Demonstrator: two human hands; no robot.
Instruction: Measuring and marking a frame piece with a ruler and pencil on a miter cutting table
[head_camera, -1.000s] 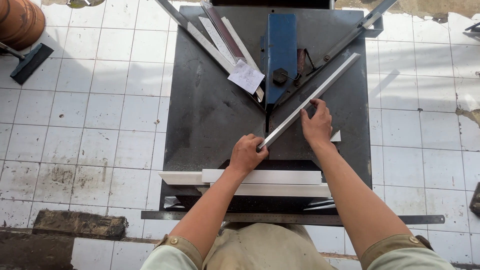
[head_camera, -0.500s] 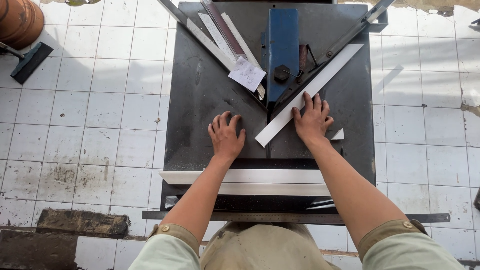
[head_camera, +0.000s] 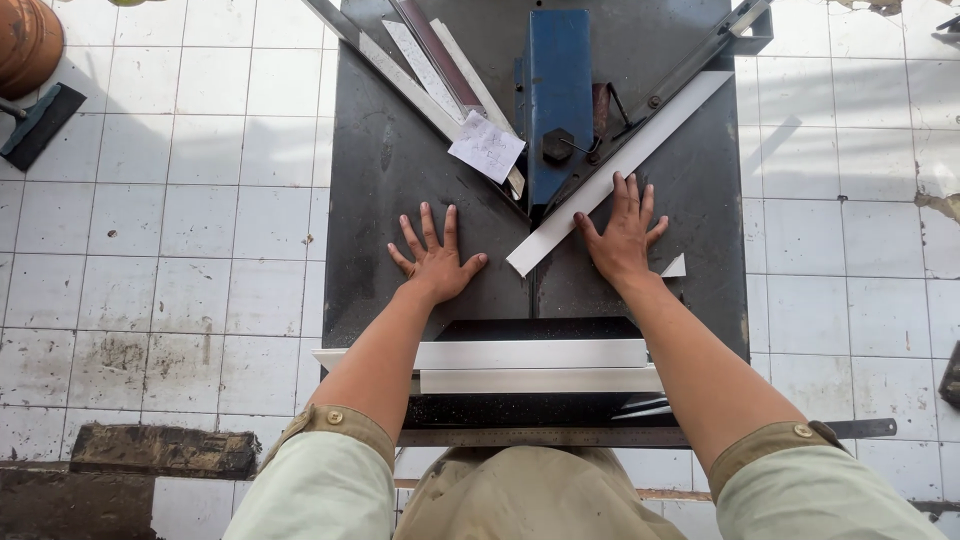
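Both palms lie flat on the dark machine table (head_camera: 400, 180). The left hand (head_camera: 436, 258) rests spread on bare metal, while the right hand (head_camera: 622, 236) presses the white strip (head_camera: 618, 172) beside the blue cutter block (head_camera: 558, 100).

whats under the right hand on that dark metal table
The right hand lies flat, fingers spread, with its fingertips on the white strip that runs diagonally along the fence. Its palm rests on the dark table. A small white offcut pokes out beside the wrist; whatever the palm covers is hidden.

Bright daylight, sharp focus, soft shadows
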